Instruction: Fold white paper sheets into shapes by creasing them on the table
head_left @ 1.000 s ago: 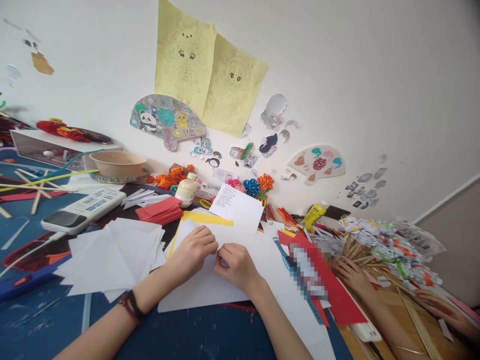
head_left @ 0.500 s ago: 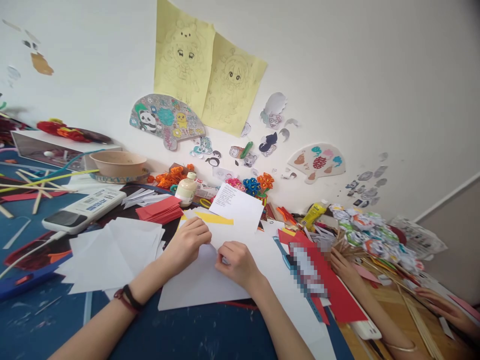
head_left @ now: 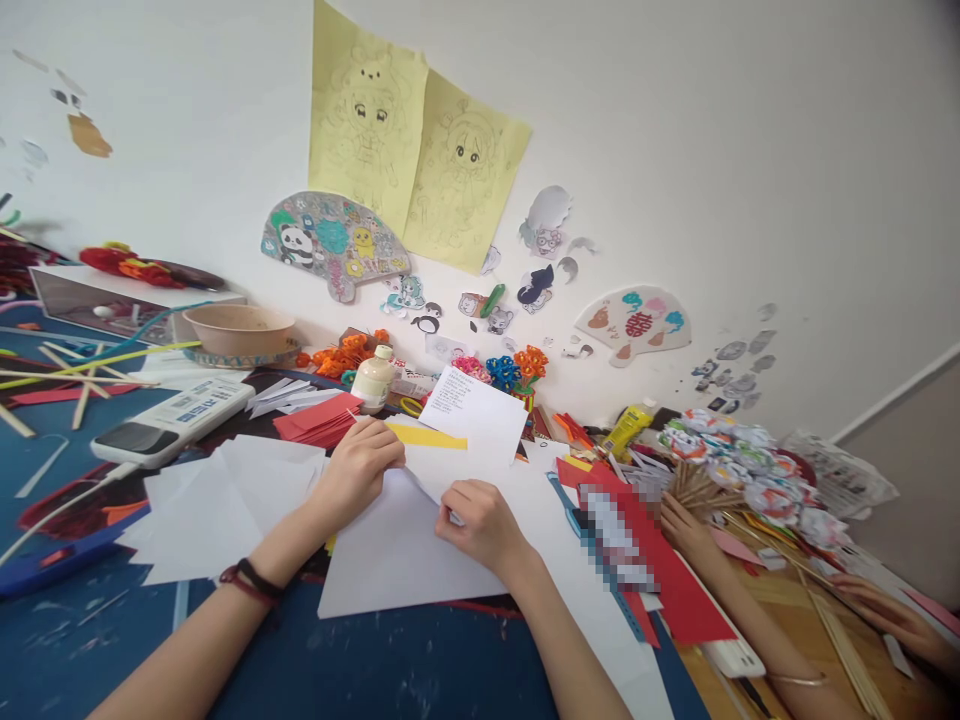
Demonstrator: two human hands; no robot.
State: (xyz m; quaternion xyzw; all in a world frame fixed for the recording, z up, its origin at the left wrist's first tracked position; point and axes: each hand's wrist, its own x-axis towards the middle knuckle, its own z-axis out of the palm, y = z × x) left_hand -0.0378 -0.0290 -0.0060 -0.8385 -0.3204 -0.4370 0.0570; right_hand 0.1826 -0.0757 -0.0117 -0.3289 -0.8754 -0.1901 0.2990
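A white sheet of paper lies in front of me on the blue table. Its far edge is lifted and looks folded or curled over between my hands. My left hand is closed in a pinch at the upper left of that edge, a dark band round its wrist. At the right end of the same edge, my right hand pinches the paper with curled fingers. The fingertips of both hands are partly hidden. Just beyond, a yellow strip and a small sheet with handwriting lie on more white paper.
To the left are a stack of white sheets, red paper slips and a white power strip. Behind stand a glue bottle and a bowl. At right, another person's hand is near red paper.
My left hand has moved left and slightly towards the wall, away from the right hand. More of the lifted paper edge now shows between them; the right hand has shifted slightly right.
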